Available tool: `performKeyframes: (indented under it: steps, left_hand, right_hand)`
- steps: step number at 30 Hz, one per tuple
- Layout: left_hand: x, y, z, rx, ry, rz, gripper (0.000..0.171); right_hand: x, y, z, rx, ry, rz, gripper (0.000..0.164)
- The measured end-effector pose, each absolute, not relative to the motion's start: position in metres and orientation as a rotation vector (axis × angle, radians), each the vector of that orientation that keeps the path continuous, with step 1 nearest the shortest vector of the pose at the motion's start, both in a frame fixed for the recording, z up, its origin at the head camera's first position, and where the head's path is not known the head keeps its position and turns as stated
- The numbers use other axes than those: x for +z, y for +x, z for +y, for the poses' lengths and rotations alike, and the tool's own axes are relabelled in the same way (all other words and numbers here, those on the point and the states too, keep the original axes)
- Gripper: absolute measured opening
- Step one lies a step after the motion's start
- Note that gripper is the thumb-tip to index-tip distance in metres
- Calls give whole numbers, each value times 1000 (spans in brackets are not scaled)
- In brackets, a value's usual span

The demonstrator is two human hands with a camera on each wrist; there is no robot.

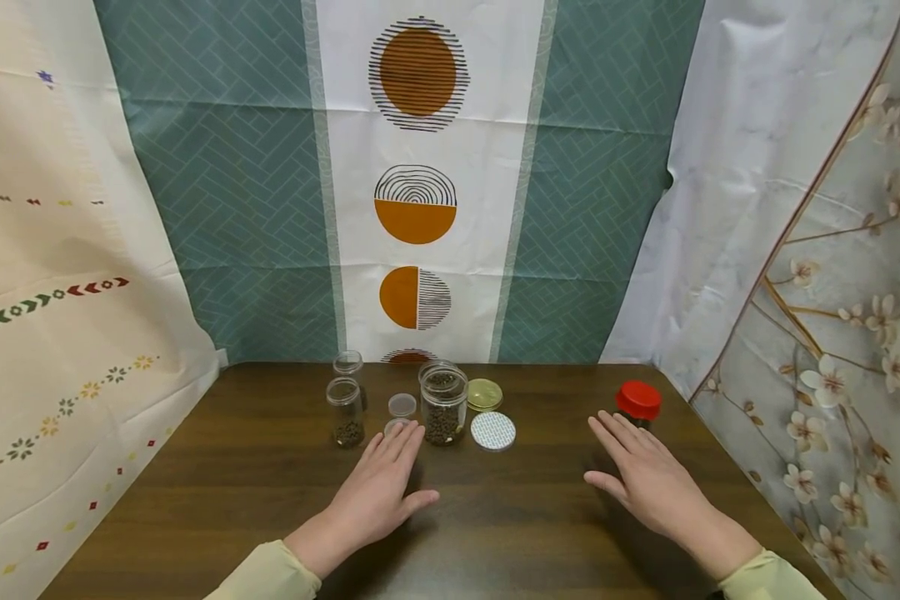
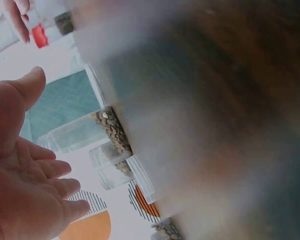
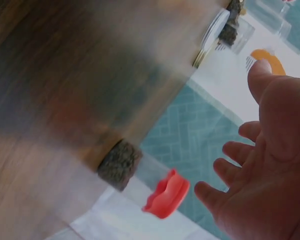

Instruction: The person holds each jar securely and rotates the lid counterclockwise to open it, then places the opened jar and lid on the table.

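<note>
My left hand (image 1: 378,492) is held palm down with straight fingers, its fingertips overlapping a small clear lid in the head view. Just beyond it stands an uncapped clear jar (image 1: 442,421) part filled with brown pellets. To the left is a slimmer open jar (image 1: 345,412) with a shallow layer of pellets. My right hand (image 1: 648,479), fingers extended and thumb apart, is nearest a jar with a red lid (image 1: 639,399). In the right wrist view dark bits (image 3: 119,165) fill that jar's lower part. Neither hand holds anything.
Further open jars stand behind the front ones, one at the left (image 1: 348,363). A small clear lid (image 1: 402,405), a gold lid (image 1: 485,394) and a white patterned lid (image 1: 492,431) lie on the brown wooden table (image 1: 525,517). Patterned cloths (image 1: 592,208) hang behind and at both sides.
</note>
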State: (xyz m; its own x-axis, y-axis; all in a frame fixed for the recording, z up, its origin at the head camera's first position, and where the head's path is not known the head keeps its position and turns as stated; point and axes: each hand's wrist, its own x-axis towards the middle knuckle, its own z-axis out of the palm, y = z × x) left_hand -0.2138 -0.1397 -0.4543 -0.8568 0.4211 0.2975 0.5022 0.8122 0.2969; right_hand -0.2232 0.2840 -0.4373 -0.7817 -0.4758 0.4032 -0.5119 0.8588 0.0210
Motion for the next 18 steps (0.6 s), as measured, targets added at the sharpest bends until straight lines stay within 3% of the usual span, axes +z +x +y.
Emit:
performKeyframes:
  steps: [18]
  left_hand:
    - [-447,-212,-131,-551,-778,-2771,89]
  right_hand:
    - [-423,-237,322,116,600,-2546,88]
